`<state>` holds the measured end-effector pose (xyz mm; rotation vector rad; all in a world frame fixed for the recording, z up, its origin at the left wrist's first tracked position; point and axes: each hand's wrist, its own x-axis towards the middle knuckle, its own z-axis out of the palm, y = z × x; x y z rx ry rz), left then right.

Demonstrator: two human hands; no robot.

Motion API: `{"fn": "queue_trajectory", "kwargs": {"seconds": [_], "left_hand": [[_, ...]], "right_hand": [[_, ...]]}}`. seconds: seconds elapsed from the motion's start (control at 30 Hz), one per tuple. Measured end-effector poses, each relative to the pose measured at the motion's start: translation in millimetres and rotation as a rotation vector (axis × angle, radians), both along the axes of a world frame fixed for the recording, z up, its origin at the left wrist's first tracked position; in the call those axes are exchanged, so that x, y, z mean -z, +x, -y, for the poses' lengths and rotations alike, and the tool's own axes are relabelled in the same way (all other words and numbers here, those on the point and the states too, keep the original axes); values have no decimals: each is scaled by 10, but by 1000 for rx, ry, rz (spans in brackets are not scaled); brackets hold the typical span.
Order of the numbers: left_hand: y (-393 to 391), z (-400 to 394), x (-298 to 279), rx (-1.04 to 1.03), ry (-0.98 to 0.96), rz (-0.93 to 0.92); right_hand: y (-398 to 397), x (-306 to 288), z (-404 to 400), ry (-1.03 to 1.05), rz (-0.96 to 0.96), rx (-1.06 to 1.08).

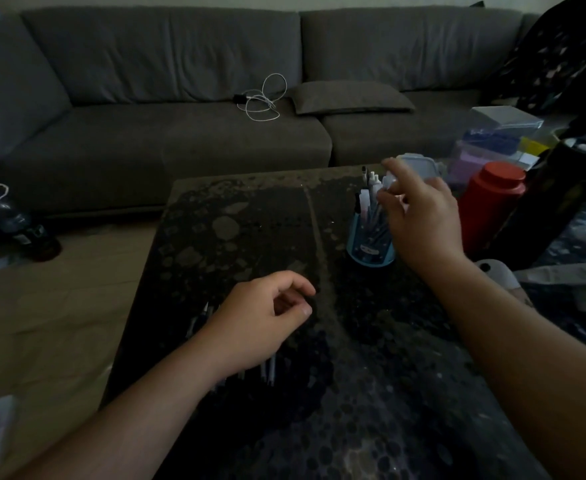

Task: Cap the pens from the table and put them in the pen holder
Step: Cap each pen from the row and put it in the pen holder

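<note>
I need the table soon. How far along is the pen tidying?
Partly done. Several white capped pens already stand in the blue cylindrical pen holder. The right hand is at the holder's top, apparently dropping one in. A few pens lie on the dark patterned table under the empty left hand.

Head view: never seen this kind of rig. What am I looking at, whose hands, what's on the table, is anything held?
There is no robot here: one camera worn on a person's head looks forward and down at their two bare hands. The right hand reaches over the blue cylindrical pen holder, fingers at the tops of the white pens standing in it; whether it pinches one is too dim to tell. The left hand hovers loosely curled, holding nothing, above a few loose pens on the dark mottled table. A red bottle stands right of the holder. Behind is a grey sofa.
</note>
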<state>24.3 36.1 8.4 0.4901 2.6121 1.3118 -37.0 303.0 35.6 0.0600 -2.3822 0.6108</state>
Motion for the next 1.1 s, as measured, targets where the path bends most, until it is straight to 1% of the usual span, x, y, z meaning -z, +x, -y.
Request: {"fn": "queue_trajectory", "kwargs": {"seconds": [0.07,0.1,0.17,0.23,0.27,0.33,0.37,0.4,0.43,0.5,0.57,0.6,0.67,0.77,0.87,0.97,1.03,1.1], "left_hand": [[-19,23,18,-3,1,-16],[-28,38,20,-5,-3,-23],[-55,87,20,-12,-21,-38],[-102,153,7,-35,-45,-56],[-134,190,-2,-56,-59,-70],[-199,260,-34,-109,-85,-89],[-222,296,-55,-134,-101,-91],[-240,334,-72,-153,-122,-87],[-250,372,-84,-165,-145,-78],[-257,434,-63,-165,-213,-56],[-246,466,1,-137,-320,-32],[-228,465,37,-110,-372,-29],[-172,437,102,-54,-440,-49],[-117,350,154,11,-467,-73],[-106,263,193,69,-528,-87],[-72,188,222,93,-607,-141],[-41,140,224,94,-652,-202],[-20,99,229,89,-666,-252]], "right_hand": [[7,34,-61,166,39,45],[8,34,-95,212,74,60],[-2,23,-141,263,167,91],[28,-2,-141,256,222,103],[77,-35,-120,222,191,95],[233,-112,-24,166,45,57],[317,-141,62,136,26,23],[402,-154,191,92,82,-41],[489,-142,351,40,201,-132],[646,-20,696,0,511,-309],[736,188,981,124,756,-419],[767,294,1090,178,828,-445],[790,441,1234,231,875,-458],[767,485,1322,269,898,-467],[699,408,1257,243,1013,-445],[643,340,1147,147,1117,-373],[622,341,1122,96,1117,-326],[607,364,1127,128,1056,-304]]}}
